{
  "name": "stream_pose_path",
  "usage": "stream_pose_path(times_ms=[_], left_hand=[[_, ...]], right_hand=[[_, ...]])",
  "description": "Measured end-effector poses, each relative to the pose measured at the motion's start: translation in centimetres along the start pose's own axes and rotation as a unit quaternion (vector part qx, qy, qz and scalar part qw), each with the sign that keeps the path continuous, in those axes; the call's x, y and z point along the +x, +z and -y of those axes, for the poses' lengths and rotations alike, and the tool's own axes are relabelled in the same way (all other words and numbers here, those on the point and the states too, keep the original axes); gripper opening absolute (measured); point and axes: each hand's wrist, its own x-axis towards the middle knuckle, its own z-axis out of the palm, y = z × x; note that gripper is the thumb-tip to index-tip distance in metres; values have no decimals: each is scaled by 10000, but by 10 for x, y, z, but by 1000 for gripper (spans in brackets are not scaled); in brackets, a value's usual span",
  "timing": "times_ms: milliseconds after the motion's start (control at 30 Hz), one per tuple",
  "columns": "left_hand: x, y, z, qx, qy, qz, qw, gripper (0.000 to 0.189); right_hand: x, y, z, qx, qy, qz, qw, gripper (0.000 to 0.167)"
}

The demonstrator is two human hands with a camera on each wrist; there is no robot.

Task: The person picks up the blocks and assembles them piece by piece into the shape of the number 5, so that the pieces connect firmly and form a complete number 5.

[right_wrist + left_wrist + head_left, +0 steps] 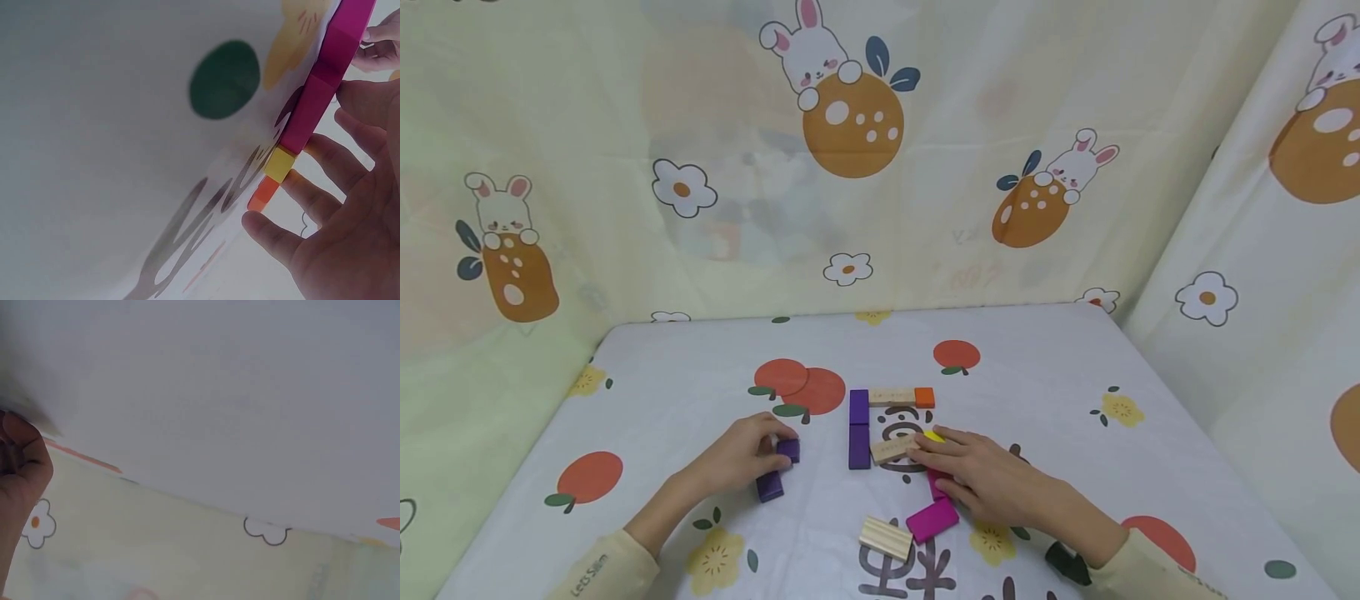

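Note:
My left hand (747, 450) pinches a small purple block (788, 450) between thumb and fingers, close over the cloth. Right below it lies another purple block (770, 487). My right hand (985, 477) is spread over the right side of a block outline, its fingertips at a plain wooden block (891, 450), a yellow block (280, 164) and a magenta block (310, 112). Two purple blocks (859, 429) form the outline's left side; a wooden block (892, 398) and an orange block (924, 397) make its top. In the left wrist view only part of the left hand (24, 459) shows.
Another magenta block (932, 521) and a grooved wooden block (886, 538) lie toward the near edge. A dark object (1067, 563) sits beside the right forearm. The patterned cloth (1037, 375) covers the table, with printed curtains (925, 225) behind and at the sides.

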Motion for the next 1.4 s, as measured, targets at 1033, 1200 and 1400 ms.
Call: stream_pose_path(times_ms=[1033, 1200, 1400], left_hand=[[-14, 3, -66, -82, 1109, 836, 9903, 31], [-15, 9, -70, 4, 1166, 1176, 9862, 30], [-13, 20, -67, 8, 1002, 1519, 9833, 30]], right_hand=[[0, -3, 2, -53, -10, -7, 10000, 57], [0, -3, 2, -18, 17, 27, 10000, 57], [0, -1, 0, -17, -9, 3, 10000, 57]])
